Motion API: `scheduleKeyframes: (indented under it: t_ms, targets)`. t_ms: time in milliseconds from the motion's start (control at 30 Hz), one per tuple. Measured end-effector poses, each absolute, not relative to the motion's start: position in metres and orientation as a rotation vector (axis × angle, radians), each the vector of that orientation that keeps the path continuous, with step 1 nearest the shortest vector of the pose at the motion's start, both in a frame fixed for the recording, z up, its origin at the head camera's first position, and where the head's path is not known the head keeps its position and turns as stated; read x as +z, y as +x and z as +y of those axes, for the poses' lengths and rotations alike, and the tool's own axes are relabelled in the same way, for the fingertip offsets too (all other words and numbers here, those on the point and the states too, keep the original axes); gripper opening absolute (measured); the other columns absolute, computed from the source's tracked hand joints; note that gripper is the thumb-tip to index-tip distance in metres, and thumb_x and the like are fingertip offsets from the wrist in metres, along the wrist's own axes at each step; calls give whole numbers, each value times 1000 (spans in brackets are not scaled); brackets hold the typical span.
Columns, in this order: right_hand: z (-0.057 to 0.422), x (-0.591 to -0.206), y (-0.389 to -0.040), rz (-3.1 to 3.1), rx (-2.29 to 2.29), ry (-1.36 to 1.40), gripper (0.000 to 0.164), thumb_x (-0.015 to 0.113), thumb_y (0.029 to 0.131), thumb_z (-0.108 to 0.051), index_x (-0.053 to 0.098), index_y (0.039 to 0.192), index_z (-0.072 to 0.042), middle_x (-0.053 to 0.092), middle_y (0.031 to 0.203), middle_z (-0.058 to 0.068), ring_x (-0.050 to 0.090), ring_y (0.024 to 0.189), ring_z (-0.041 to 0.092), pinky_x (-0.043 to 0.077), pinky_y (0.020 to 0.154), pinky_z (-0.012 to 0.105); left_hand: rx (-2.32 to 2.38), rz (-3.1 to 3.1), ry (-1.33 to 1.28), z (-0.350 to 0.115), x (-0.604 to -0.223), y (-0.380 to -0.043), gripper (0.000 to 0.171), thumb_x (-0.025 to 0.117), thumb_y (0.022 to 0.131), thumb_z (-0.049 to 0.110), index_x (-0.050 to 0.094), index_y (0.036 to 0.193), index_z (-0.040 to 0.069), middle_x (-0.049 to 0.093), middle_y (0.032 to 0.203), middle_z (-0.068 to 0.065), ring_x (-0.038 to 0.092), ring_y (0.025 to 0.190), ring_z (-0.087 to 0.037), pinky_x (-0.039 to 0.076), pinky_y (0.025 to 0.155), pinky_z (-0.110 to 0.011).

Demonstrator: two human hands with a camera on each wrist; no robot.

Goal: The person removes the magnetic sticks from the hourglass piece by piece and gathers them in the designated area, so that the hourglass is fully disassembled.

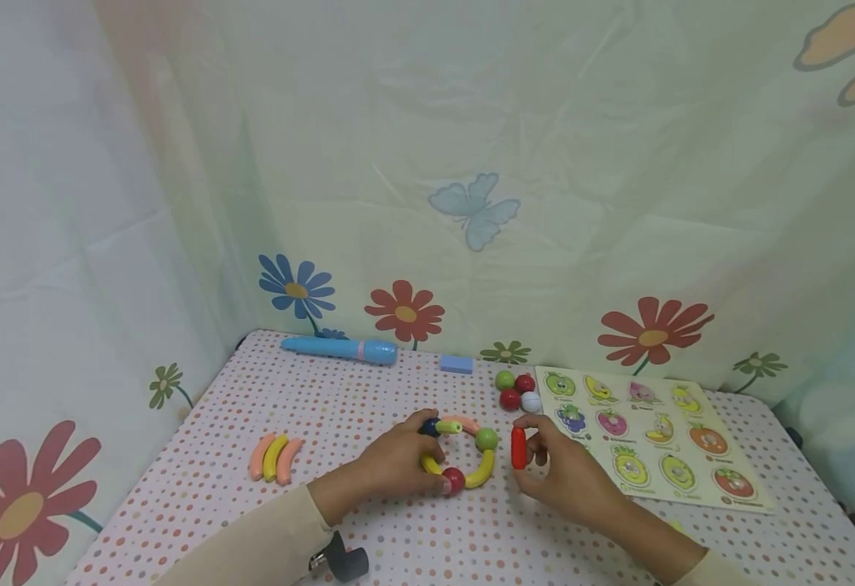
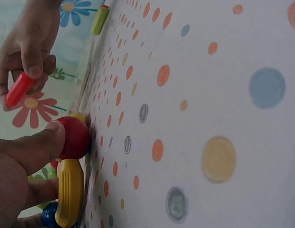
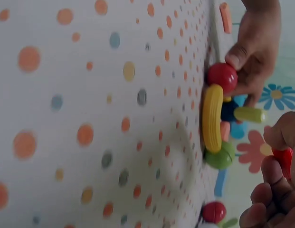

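The left hand (image 1: 400, 461) grips a ring (image 1: 481, 470) of joined pieces at its left side, thumb pressed on the red ball (image 1: 453, 480) and fingers curled toward the dark blue ball (image 1: 430, 427); the ring sits near the middle of the dotted tabletop (image 1: 207, 464). Its remaining visible parts are two yellow curved pieces, one pink curved piece (image 1: 461, 423) and a green ball (image 1: 486, 439). A light green rod (image 1: 451, 426) projects from the dark blue ball. The right hand (image 1: 562, 468) has thumb and fingers clamped on a red rod (image 1: 518, 448), held roughly upright, raised off the surface and apart from the ring, just to its right. Three loose curved pieces (image 1: 271, 461), two pink and one yellow, lie side by side left of the left hand. Four loose balls (image 1: 509, 399), one green, two red and one white, are grouped beyond the red rod, beside a fruit-picture board (image 1: 581, 440). A blue block (image 1: 456, 365) and a long blue object (image 1: 339, 348) lie along the far edge.
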State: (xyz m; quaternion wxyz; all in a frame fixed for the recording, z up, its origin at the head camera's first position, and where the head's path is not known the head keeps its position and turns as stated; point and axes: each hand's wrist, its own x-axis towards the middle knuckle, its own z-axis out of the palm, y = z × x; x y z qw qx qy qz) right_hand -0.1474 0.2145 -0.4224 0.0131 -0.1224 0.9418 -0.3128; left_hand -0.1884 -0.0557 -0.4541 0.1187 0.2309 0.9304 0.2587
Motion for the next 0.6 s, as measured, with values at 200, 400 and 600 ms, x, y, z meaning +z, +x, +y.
scheduleKeyframes:
  t_ms: [200, 400, 600]
  targets:
    - [243, -419, -142, 2950, -948, -468, 65, 88, 78, -11, 52, 132, -12, 58, 86, -8, 54, 78, 17, 44, 56, 24, 772, 2705, 674, -56, -455, -188, 33, 86, 80, 48, 80, 100, 23, 37, 161, -4, 42, 143, -30, 47, 105, -47]
    - [268, -416, -137, 2932, -907, -454, 64, 89, 78, -14, 52, 130, -11, 57, 86, -8, 55, 78, 16, 46, 59, 23, 788, 2691, 676, -57, -456, -188, 33, 86, 81, 48, 80, 101, 23, 35, 162, -3, 41, 143, -30, 47, 105, -46]
    - [294, -409, -133, 2934, -842, -380, 67, 90, 76, -17, 52, 131, -10, 55, 87, -5, 52, 77, 15, 45, 61, 23, 787, 2694, 667, -57, -456, -189, 30, 87, 80, 48, 79, 98, 25, 35, 162, -3, 43, 141, -30, 48, 103, -45]
